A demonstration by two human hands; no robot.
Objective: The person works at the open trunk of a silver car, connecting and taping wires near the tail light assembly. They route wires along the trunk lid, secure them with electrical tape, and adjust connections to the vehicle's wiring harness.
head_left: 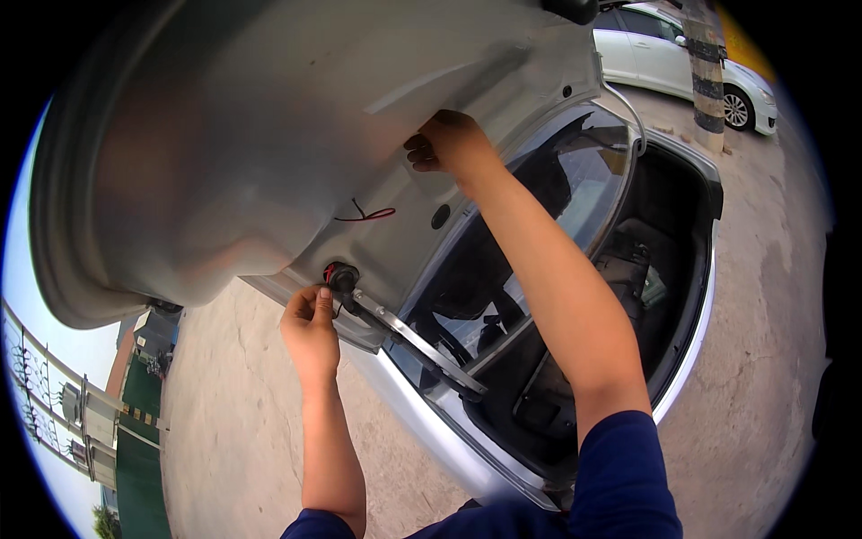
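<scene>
The raised trunk lid (224, 162) of a silver car spreads over the upper left, its inner side facing me. My left hand (312, 328) is closed in a pinch just below a round black fitting (341, 277) with red on it. What those fingers hold is too small to make out. My right hand (452, 151) reaches up to the lid's inner panel, fingers curled against it. Anything inside them is hidden. Between both hands, a thin red and black wire (370, 214) sticks out from the panel.
A metal hinge arm (417, 341) runs from the lid to the car body. Below my right forearm lies the dark trunk (664, 234), beside the rear window (584, 171). A white car (646, 49) and a striped post (708, 85) stand at the far right, on concrete ground (763, 314).
</scene>
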